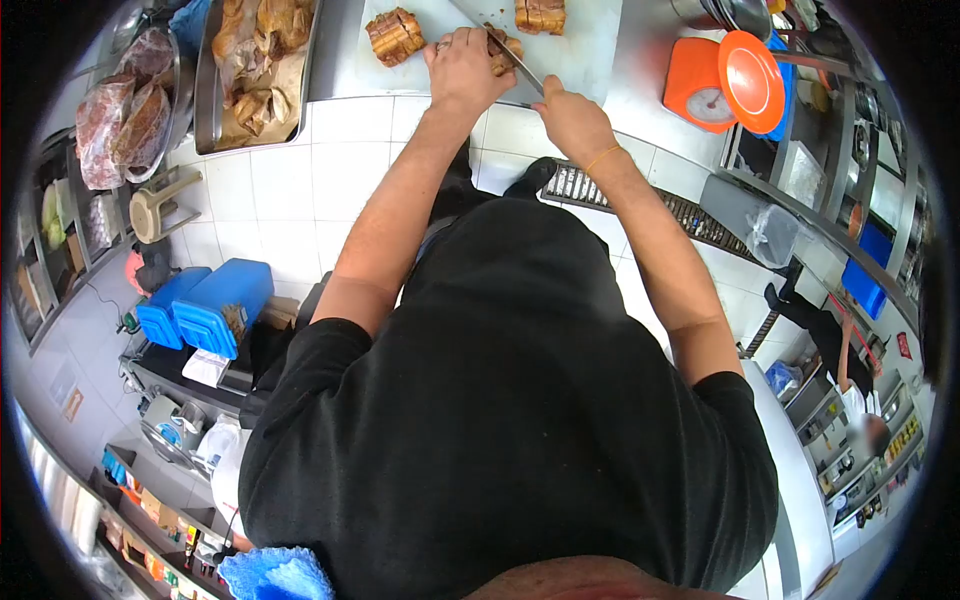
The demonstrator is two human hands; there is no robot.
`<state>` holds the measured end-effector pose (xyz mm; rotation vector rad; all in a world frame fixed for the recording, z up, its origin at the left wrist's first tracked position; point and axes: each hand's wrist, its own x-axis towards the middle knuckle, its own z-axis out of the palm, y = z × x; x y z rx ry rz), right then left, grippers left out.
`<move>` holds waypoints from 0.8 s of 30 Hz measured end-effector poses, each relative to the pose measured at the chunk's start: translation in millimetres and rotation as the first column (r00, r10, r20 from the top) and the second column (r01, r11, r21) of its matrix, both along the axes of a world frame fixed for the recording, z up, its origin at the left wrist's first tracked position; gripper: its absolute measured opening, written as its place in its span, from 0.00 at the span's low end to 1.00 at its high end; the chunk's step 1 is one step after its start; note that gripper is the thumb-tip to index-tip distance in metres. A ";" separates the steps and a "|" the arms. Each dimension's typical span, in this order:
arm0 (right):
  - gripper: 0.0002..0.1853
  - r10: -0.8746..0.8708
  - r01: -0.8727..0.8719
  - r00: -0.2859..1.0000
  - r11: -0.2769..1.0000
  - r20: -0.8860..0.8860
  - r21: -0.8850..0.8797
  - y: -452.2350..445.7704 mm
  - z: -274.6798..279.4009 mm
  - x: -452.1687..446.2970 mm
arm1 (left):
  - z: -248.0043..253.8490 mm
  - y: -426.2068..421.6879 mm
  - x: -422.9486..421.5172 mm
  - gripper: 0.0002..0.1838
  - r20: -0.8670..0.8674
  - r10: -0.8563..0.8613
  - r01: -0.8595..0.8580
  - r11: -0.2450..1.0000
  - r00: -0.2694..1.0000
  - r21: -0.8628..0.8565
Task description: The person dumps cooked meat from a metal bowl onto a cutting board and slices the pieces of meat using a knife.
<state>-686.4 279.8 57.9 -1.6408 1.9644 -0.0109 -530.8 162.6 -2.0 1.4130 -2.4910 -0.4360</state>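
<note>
On the white cutting board point(585, 50), my left hand point(464, 72) is closed over a browned piece of roast meat point(499, 64), holding it down. My right hand point(574, 118) grips the handle of a knife point(518, 65). Its blade slants up and left across that piece, close to my left fingers; I cannot tell how deep the edge sits. Two more scored chunks lie on the board: one roast chunk point(396, 37) left of my left hand, and another roast chunk point(540, 14) near the top edge. A thin metal strip point(463, 12) shows above my left hand.
A metal tray point(300, 125) of roast poultry point(258, 40) stands left of the board. Wrapped meat point(125, 120) fills a bowl further left. An orange scale point(695, 85) with an orange plate point(752, 82) is at right. Another person point(835, 340) is at far right, by shelves.
</note>
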 end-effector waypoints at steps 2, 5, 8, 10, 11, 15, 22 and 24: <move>0.15 0.010 -0.010 1.000 1.000 -0.007 0.006 2.9 13.9 -4.3 | 0.7 -0.9 -2.7 0.39 0.006 0.007 -0.007 1.000 1.000 0.016; 0.16 0.031 -0.031 0.999 1.000 -0.031 0.003 17.4 32.5 -7.3 | 2.7 4.4 -2.2 0.42 0.039 0.020 -0.020 1.000 0.999 0.023; 0.16 0.030 -0.031 0.999 1.000 -0.043 -0.005 28.2 33.9 -9.8 | 8.2 9.5 -1.9 0.43 0.028 0.032 -0.032 0.999 0.999 0.021; 0.15 0.019 -0.018 0.999 1.000 -0.042 0.025 31.8 37.3 -8.6 | 9.7 11.6 -1.3 0.46 -0.013 0.050 -0.050 0.997 0.999 0.057; 0.15 0.020 -0.018 0.998 0.999 -0.055 0.031 34.9 38.6 -8.6 | 9.7 11.8 -1.7 0.47 -0.028 0.056 -0.055 0.997 0.998 0.062; 0.16 0.000 0.003 0.997 0.999 -0.081 0.038 55.8 38.6 -13.2 | 5.0 10.9 -3.3 0.48 -0.078 0.056 -0.052 0.997 0.995 0.053; 0.17 -0.024 0.032 0.996 0.996 -0.091 0.087 91.6 43.7 -25.1 | 5.6 15.0 -5.9 0.47 -0.089 0.025 -0.025 1.000 0.996 0.005; 0.16 -0.029 0.040 0.995 0.993 -0.095 0.114 99.8 53.7 -25.9 | 5.8 16.7 -6.9 0.46 -0.087 0.024 -0.025 1.000 0.996 -0.010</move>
